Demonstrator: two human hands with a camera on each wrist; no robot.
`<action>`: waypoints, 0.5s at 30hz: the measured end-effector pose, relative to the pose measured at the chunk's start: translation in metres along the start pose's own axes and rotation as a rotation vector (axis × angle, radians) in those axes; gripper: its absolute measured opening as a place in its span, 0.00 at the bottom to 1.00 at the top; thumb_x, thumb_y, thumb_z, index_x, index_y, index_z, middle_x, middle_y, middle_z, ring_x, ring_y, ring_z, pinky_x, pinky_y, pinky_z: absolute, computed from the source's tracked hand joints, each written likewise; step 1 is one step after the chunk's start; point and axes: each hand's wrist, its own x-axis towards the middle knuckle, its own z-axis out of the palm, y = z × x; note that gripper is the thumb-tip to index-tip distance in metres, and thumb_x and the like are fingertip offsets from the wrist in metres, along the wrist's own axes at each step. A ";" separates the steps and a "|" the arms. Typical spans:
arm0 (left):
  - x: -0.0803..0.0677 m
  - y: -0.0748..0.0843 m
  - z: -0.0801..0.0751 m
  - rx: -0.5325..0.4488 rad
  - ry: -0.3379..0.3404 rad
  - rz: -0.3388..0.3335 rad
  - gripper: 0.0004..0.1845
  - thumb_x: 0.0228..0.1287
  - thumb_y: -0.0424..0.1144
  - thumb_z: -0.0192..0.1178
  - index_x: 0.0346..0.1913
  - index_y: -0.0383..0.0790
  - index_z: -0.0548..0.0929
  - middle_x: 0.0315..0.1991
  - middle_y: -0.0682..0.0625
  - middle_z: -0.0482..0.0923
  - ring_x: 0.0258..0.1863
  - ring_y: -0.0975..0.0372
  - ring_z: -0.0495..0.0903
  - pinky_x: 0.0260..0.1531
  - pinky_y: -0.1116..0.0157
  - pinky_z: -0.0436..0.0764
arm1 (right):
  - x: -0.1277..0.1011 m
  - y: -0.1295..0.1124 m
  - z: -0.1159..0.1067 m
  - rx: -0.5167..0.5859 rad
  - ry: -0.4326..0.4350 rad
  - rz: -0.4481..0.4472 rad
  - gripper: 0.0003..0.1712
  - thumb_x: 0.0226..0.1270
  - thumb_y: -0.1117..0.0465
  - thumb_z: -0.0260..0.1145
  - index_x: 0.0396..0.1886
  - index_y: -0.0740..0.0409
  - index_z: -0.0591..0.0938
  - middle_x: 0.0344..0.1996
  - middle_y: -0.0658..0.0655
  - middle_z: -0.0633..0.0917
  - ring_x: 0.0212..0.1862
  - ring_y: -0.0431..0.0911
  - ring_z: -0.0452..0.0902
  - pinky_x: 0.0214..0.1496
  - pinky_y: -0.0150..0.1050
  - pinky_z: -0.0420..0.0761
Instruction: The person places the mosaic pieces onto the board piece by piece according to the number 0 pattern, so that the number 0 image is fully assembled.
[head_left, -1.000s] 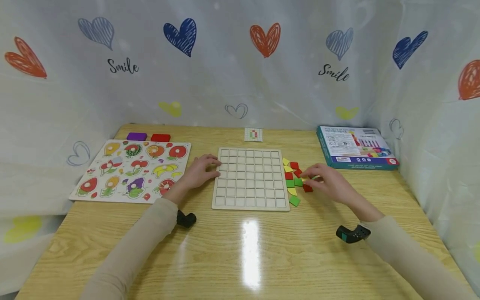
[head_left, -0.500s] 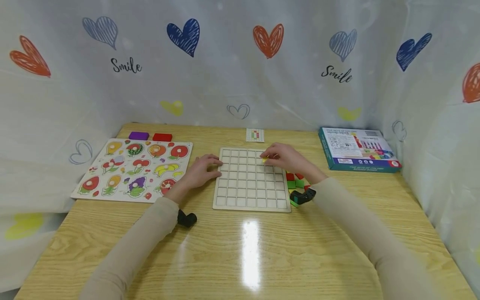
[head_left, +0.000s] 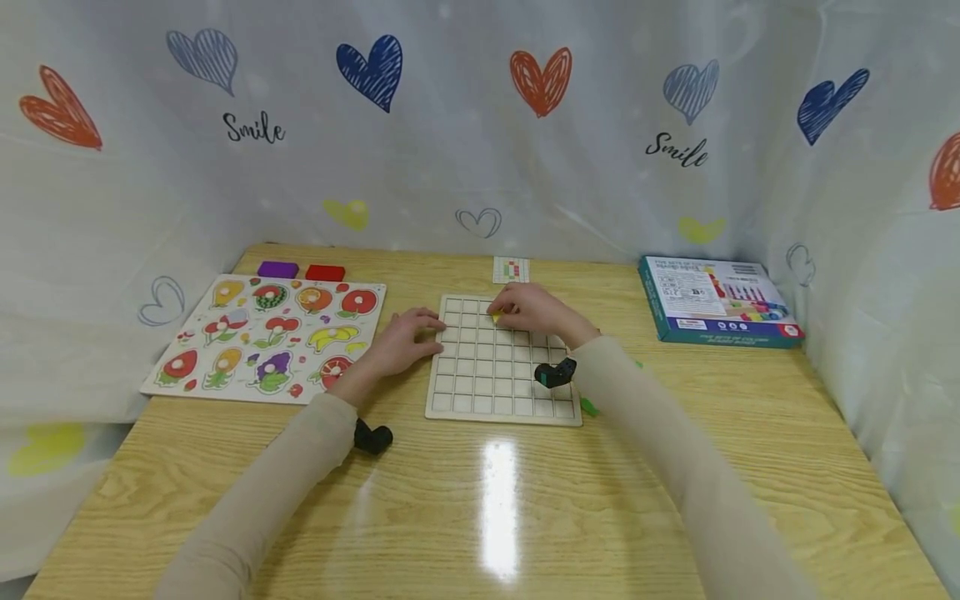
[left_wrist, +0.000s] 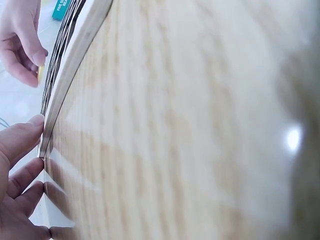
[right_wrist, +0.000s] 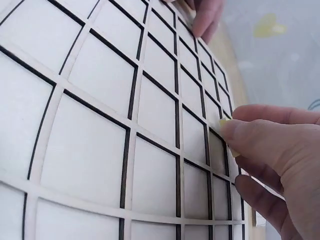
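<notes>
A square wooden grid board (head_left: 474,367) lies on the table, its cells bare where they show. My left hand (head_left: 405,340) rests at its left side; in the left wrist view, the thumb (left_wrist: 22,137) and fingertips touch the board's edge. Between thumb and fingers my right hand (head_left: 534,308) pinches a small yellow tile (right_wrist: 234,149), low over a cell in the far rows. Right of the board, a green tile (head_left: 588,407) shows, while my right forearm hides the other loose tiles.
A fruit puzzle board (head_left: 243,390) lies to the left, with a purple block (head_left: 277,270) and a red block (head_left: 325,273) behind it. A small pattern card (head_left: 512,269) sits beyond the grid. At the back right is a flat teal box (head_left: 720,300).
My right hand has come from the loose tiles at the right, leftward over the board's far rows, with the yellow tile pinched. The left hand has stayed at the board's edge.
</notes>
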 end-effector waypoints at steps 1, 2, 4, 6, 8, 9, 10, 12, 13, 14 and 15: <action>0.000 0.000 0.000 0.002 0.000 -0.001 0.20 0.67 0.41 0.64 0.59 0.39 0.80 0.66 0.41 0.68 0.71 0.47 0.59 0.71 0.42 0.37 | 0.002 -0.001 0.001 -0.005 -0.006 0.005 0.13 0.68 0.65 0.64 0.51 0.61 0.85 0.46 0.58 0.82 0.48 0.50 0.78 0.53 0.44 0.78; 0.000 0.000 0.000 0.003 0.000 -0.001 0.20 0.67 0.41 0.63 0.59 0.39 0.80 0.66 0.41 0.68 0.71 0.47 0.59 0.71 0.42 0.37 | 0.004 -0.002 0.002 -0.010 -0.013 0.006 0.13 0.69 0.65 0.64 0.51 0.61 0.85 0.46 0.58 0.82 0.48 0.50 0.78 0.53 0.44 0.78; 0.000 0.000 0.000 0.004 -0.001 -0.002 0.20 0.67 0.41 0.63 0.59 0.39 0.80 0.66 0.41 0.68 0.71 0.47 0.59 0.71 0.42 0.37 | 0.006 -0.003 0.005 -0.015 -0.023 0.011 0.13 0.69 0.64 0.64 0.51 0.61 0.85 0.47 0.58 0.82 0.48 0.50 0.77 0.54 0.44 0.78; 0.000 0.000 0.001 0.007 -0.001 -0.003 0.20 0.67 0.41 0.63 0.60 0.39 0.80 0.66 0.41 0.68 0.71 0.47 0.59 0.71 0.41 0.37 | 0.007 -0.004 0.007 -0.019 -0.026 0.009 0.13 0.69 0.65 0.64 0.52 0.60 0.85 0.47 0.58 0.82 0.48 0.50 0.77 0.53 0.44 0.77; 0.001 0.000 0.001 0.006 0.000 -0.001 0.20 0.67 0.41 0.63 0.60 0.39 0.80 0.66 0.41 0.68 0.71 0.47 0.59 0.71 0.42 0.37 | 0.009 -0.003 0.009 -0.019 -0.022 -0.005 0.13 0.69 0.66 0.64 0.52 0.61 0.85 0.48 0.58 0.82 0.49 0.50 0.77 0.54 0.44 0.78; 0.001 0.000 0.001 0.007 0.000 0.000 0.20 0.67 0.41 0.63 0.60 0.38 0.80 0.66 0.41 0.68 0.71 0.47 0.59 0.71 0.42 0.36 | 0.009 -0.003 0.009 -0.017 -0.019 -0.009 0.13 0.69 0.67 0.64 0.52 0.61 0.85 0.48 0.58 0.82 0.49 0.50 0.77 0.54 0.44 0.78; 0.001 -0.001 0.001 0.008 0.000 0.002 0.20 0.67 0.41 0.63 0.59 0.38 0.80 0.66 0.41 0.68 0.71 0.47 0.59 0.71 0.42 0.36 | 0.009 -0.003 0.009 -0.015 -0.018 -0.010 0.13 0.69 0.67 0.63 0.51 0.61 0.85 0.48 0.58 0.82 0.49 0.50 0.77 0.54 0.44 0.78; 0.001 0.000 0.000 0.007 -0.002 0.002 0.20 0.67 0.41 0.63 0.59 0.38 0.80 0.66 0.41 0.68 0.71 0.47 0.59 0.71 0.41 0.36 | 0.009 -0.003 0.009 -0.016 -0.018 -0.007 0.13 0.69 0.68 0.63 0.51 0.60 0.85 0.49 0.58 0.82 0.51 0.50 0.78 0.55 0.45 0.78; 0.001 0.000 0.000 0.007 -0.002 0.001 0.20 0.67 0.41 0.63 0.59 0.38 0.80 0.66 0.41 0.68 0.71 0.47 0.59 0.71 0.42 0.36 | 0.009 -0.003 0.009 -0.015 -0.018 -0.005 0.13 0.69 0.68 0.63 0.51 0.60 0.85 0.50 0.58 0.82 0.51 0.50 0.78 0.56 0.45 0.77; 0.000 0.000 0.000 0.008 -0.003 -0.002 0.20 0.67 0.41 0.63 0.59 0.38 0.80 0.66 0.41 0.68 0.71 0.48 0.59 0.71 0.42 0.36 | 0.009 -0.003 0.009 -0.011 -0.018 0.002 0.14 0.69 0.69 0.62 0.52 0.59 0.85 0.50 0.58 0.82 0.52 0.50 0.78 0.56 0.45 0.77; 0.000 0.000 0.000 0.008 -0.002 -0.003 0.20 0.67 0.41 0.63 0.59 0.38 0.80 0.66 0.41 0.68 0.71 0.47 0.59 0.71 0.42 0.36 | 0.008 -0.003 0.009 -0.007 -0.017 0.006 0.14 0.69 0.69 0.62 0.52 0.59 0.85 0.51 0.58 0.82 0.52 0.50 0.78 0.56 0.45 0.77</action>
